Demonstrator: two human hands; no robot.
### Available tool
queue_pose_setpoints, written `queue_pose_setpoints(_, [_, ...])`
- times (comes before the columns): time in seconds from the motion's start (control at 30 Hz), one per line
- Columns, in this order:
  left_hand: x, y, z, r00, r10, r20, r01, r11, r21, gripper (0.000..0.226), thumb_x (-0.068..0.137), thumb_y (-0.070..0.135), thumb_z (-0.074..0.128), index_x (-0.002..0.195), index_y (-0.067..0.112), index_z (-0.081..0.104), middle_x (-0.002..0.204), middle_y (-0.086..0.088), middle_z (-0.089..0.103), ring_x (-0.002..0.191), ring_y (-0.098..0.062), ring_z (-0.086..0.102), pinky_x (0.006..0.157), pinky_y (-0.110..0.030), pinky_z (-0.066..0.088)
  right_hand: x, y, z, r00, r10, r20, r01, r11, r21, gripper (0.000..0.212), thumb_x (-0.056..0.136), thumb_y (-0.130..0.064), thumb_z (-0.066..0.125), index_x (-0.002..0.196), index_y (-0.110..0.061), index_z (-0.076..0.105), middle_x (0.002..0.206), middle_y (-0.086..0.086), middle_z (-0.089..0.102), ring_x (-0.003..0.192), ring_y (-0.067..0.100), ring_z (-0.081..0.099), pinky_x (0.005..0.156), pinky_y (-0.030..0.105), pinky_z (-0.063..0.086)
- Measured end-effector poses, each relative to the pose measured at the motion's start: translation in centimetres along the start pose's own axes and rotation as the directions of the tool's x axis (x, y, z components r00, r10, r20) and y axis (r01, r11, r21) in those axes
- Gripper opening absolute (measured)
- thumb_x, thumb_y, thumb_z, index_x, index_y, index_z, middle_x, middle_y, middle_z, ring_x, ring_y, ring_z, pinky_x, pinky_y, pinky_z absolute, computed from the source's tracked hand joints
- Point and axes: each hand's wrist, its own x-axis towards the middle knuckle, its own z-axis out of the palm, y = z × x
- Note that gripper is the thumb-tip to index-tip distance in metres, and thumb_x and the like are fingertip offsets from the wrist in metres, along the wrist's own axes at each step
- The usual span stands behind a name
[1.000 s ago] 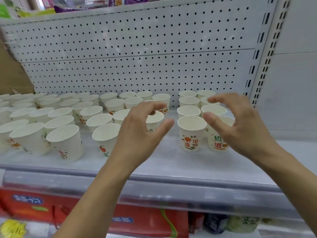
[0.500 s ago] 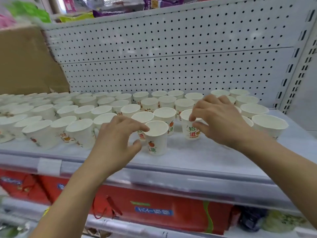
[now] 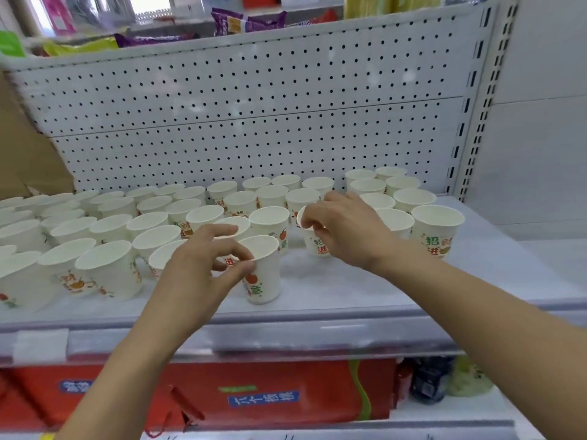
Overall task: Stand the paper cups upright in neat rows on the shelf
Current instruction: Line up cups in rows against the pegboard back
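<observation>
Change: a second ago both hands hovered spread above the cups and touched none. Now each holds one cup.
Left hand (image 3: 203, 265): thumb and fingers curled, pinching the near rim of the front cup.
Front cup (image 3: 265, 274): white tapered paper with orange-and-green print, upright on the shelf, forward of the rows and just beside the left block.
Right hand (image 3: 344, 231): fingers curled over the rim of the middle cup, gripping it from above.
Middle cup (image 3: 314, 247): same white printed paper, upright, in the gap between the left block and the right cluster.
Meaning for the task: judged a shift from reaching to aligning. Both cups already stand, so only sliding them into line remains.
Shelf (image 3: 349, 290): pale grey deck with a bare strip along the front.
Left block (image 3: 104, 265): many upright white paper cups in loose, uneven rows.
Right cluster (image 3: 438, 223): several cups in short columns near the right upright.
Back panel (image 3: 254, 122): white perforated sheet.
Surroundings: brown cardboard box (image 3: 28, 160) at left, red cartons (image 3: 286, 392) on the tier below, purple snack packets (image 3: 247, 22) above.
Obstruction: crowded cups stand close behind the left hand, so a sideways push would likely tip these light cups.
</observation>
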Motion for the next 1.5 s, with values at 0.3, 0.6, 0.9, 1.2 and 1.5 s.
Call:
queue_pose_setpoints(0.3, [0.2, 6.2, 5.4, 0.995, 0.093, 0.038, -0.081, 0.965, -0.250, 0.003, 0.073, 0.032, 0.075, 0.071, 0.031, 0.073, 0.119, 0.019, 0.057, 0.112, 0.005, 0.054, 0.088, -0.017, 0.049, -12.0, 3.9, -9.0, 0.986, -0.021, -0.163, 0.037, 0.995, 0.096, 0.011, 0.082, -0.003, 0.066, 0.087, -0.012, 0.069, 0.081, -0.005, 0.064, 0.080, 0.019, 0.052, 0.068, 0.026, 0.043])
queue_pose_setpoints(0.6, [1.6, 11.8, 11.0, 0.958, 0.224, 0.177, -0.189, 0.962, -0.196, 0.009, 0.076, 0.030, 0.078, 0.075, 0.023, 0.073, 0.121, 0.010, 0.057, 0.115, -0.002, 0.049, 0.098, -0.033, 0.042, -14.5, 7.6, -8.3, 0.990, -0.046, -0.132, 0.044, 0.999, -0.023, 0.015, 0.076, 0.004, 0.071, 0.086, -0.006, 0.071, 0.079, 0.005, 0.065, 0.075, 0.029, 0.054, 0.061, 0.040, 0.050])
queue_pose_setpoints(0.9, [1.2, 10.8, 11.7, 0.996, 0.028, 0.079, -0.003, 0.953, -0.304, 0.078, 0.055, 0.048, 0.087, 0.119, 0.032, 0.046, 0.116, 0.020, 0.050, 0.106, 0.005, 0.049, 0.079, -0.015, 0.049, -16.3, 9.6, -7.0, 0.911, 0.369, -0.183, -0.297, 0.896, 0.329, 0.068, 0.070, -0.052, 0.071, 0.129, -0.030, 0.047, 0.123, -0.013, 0.051, 0.110, 0.008, 0.050, 0.087, 0.031, 0.044])
queue_pose_setpoints(1.2, [0.2, 11.2, 15.2, 0.987, -0.127, 0.099, 0.150, 0.950, -0.274, 0.093, 0.057, 0.050, 0.081, 0.124, 0.044, 0.017, 0.105, 0.023, 0.050, 0.103, -0.001, 0.053, 0.082, -0.020, 0.041, -15.1, 8.8, -3.8, 0.832, 0.555, 0.010, -0.499, 0.740, 0.450, 0.091, 0.057, -0.062, 0.067, 0.134, -0.041, 0.022, 0.118, -0.014, 0.050, 0.109, 0.011, 0.049, 0.088, 0.038, 0.044])
queue_pose_setpoints(1.5, [0.0, 12.5, 16.6, 0.988, -0.142, -0.053, 0.130, 0.975, -0.181, 0.096, 0.053, 0.065, 0.072, 0.127, 0.040, 0.016, 0.094, 0.028, 0.046, 0.091, -0.005, 0.054, 0.086, -0.038, 0.048, -15.4, 8.8, -3.4, 0.805, 0.594, -0.010, -0.525, 0.719, 0.455, 0.082, 0.063, -0.053, 0.068, 0.132, -0.038, 0.026, 0.125, -0.006, 0.053, 0.108, 0.018, 0.052, 0.082, 0.039, 0.046])
